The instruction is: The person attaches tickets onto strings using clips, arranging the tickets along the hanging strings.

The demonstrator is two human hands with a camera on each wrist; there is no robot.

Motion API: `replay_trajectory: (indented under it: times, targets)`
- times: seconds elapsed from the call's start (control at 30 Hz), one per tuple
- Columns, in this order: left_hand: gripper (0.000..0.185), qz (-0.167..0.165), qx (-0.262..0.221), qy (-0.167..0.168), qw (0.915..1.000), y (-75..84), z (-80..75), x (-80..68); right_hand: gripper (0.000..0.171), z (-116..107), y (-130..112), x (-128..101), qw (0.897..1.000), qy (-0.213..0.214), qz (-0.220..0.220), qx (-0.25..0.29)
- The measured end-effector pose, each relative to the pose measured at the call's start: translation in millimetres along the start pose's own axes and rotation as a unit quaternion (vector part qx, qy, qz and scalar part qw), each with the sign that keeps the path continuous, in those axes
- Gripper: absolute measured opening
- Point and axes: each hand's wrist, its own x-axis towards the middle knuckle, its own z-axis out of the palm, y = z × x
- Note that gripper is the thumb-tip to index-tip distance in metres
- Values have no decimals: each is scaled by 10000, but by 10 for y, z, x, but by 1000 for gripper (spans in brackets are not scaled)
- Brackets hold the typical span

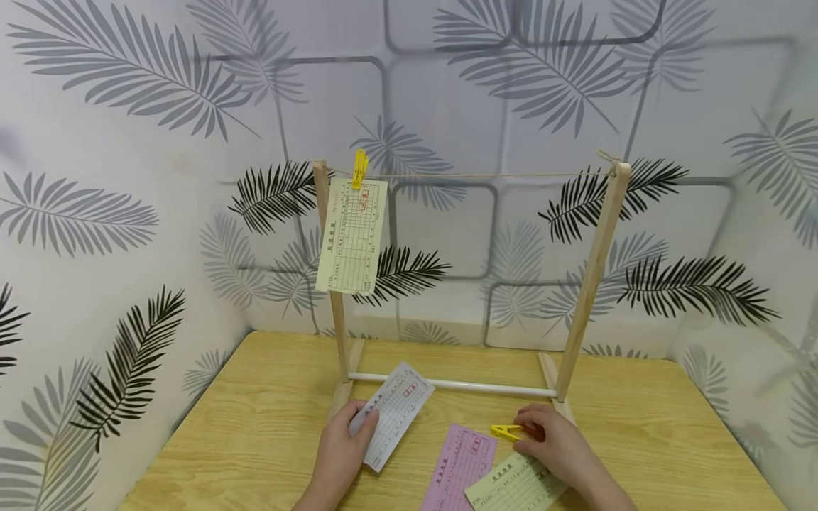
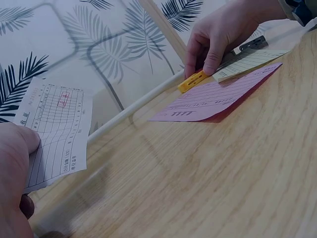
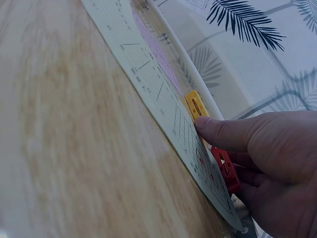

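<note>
A wooden rack [image 1: 591, 284] stands on a wood-grain table [image 1: 255, 426], with a cord [image 1: 479, 175] strung between its posts. In front of the rack's left post, the left hand [image 1: 341, 440] pinches a white slip [image 1: 399, 419] of printed paper, thumb on top; the slip extends from the fingers toward the rack's white crossbar [image 1: 454, 384]. In front of the rack's right post, the right hand [image 1: 562, 447] pinches a yellow clip [image 1: 505, 431], which projects leftward past the thumb tip. A red clip [image 3: 226, 171] lies right at this hand's curled fingers; whether they touch it, I cannot tell. Nearer the viewer than the crossbar lie a pink slip [image 1: 456, 461] and, overlapping it, a pale green slip [image 1: 511, 486], partly beneath the right hand. By the rack's left post, a peg [image 1: 359, 170], also yellow, holds a hanging slip [image 1: 351, 245] on the cord.
</note>
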Motion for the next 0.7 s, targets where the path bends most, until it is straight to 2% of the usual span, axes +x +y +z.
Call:
replay_trajectory:
  times: [0.37,0.5,0.7]
  targets:
    - [9,-152,-47,51,9999,13,-6,17,26,-14,-17,-26,9999,18,-107,46]
    - [9,-105,-36,95,9999,17,-11,11,25,-12,-33,-20,10000,79,17,4]
    - [12,-10,-94,127,9999,41,-25,-12,30,-3,-73,-17,9986,271,456,60]
